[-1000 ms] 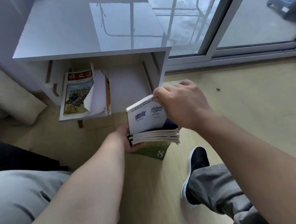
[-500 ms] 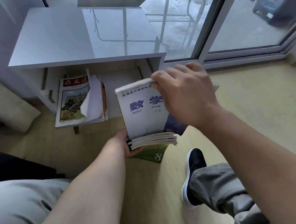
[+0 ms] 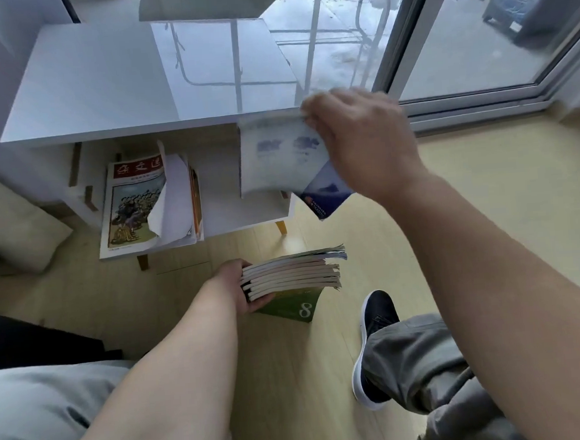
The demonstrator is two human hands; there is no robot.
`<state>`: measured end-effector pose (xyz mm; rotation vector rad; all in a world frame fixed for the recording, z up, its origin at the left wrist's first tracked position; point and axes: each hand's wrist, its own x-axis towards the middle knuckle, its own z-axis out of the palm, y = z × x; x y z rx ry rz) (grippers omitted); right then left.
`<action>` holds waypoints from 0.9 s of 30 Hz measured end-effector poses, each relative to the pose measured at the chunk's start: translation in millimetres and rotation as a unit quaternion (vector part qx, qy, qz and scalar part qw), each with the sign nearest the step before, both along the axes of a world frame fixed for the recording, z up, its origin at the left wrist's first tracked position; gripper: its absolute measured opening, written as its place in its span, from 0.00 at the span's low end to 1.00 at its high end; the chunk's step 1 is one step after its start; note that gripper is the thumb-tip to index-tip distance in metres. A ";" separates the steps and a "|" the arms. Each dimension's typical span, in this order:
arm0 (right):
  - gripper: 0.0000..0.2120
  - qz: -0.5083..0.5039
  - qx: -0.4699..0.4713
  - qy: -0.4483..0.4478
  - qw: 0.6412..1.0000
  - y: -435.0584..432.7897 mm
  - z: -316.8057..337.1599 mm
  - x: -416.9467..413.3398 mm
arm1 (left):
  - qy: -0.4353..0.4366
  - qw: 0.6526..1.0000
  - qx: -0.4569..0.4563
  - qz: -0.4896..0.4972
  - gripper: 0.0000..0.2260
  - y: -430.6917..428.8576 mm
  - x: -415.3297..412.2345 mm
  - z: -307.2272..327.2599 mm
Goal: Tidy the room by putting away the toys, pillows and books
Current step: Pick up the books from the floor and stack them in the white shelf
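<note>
right hand [image 3: 362, 142] was up at the white side table [image 3: 117, 80], fingers curled over the top edge of a pale maths textbook [image 3: 277, 159], which was blurred in the frame. the book hung at the right end of the open lower shelf [image 3: 233, 213], just under the tabletop's front lip, with its dark blue lower corner poking out past the table's right side. left hand [image 3: 235, 285] was well apart and lower, gripping the spine side of a stack of thin books [image 3: 296, 274] over the floor, a green book marked 8 [image 3: 294, 307] at the bottom.

to shelve it cleanly, i'd say the textbook wanted dropping below that lip, squaring up, then sliding left into the bare stretch of shelf. the stack needed keeping level meanwhile.

in the way: a magazine with a red title band [image 3: 133, 203] filled the shelf's left half, and a torn white page [image 3: 173, 193] curled out beside it, likely to snag. the right side panel was hidden behind the book. a pale cushion [image 3: 10, 218] sat left on the floor, a dark shoe [image 3: 376, 344] near the stack, and a sliding glass door [image 3: 468, 35] behind.
</note>
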<state>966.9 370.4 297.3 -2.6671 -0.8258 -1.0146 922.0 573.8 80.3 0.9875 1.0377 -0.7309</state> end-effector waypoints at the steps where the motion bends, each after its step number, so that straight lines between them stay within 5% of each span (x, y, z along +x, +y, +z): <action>1: 0.07 0.000 -0.016 0.030 0.999 -0.5 -9.8 0.9 | 0.001 1.000 0.001 0.001 0.12 -0.3 0.7 0.1; 5: 0.07 -0.028 -0.067 0.204 0.976 -2.9 -62.5 3.2 | 0.008 1.000 -0.006 -0.003 0.12 -3.1 1.8 1.3; 11: 0.07 -0.048 -0.092 0.471 0.876 13.2 -134.4 -5.5 | 0.000 1.000 -0.027 0.002 0.15 0.8 1.7 2.5; 27: 0.17 -0.038 -0.080 0.570 0.817 35.9 -186.0 26.2 | 0.013 1.000 -0.020 0.010 0.15 14.1 20.3 -7.1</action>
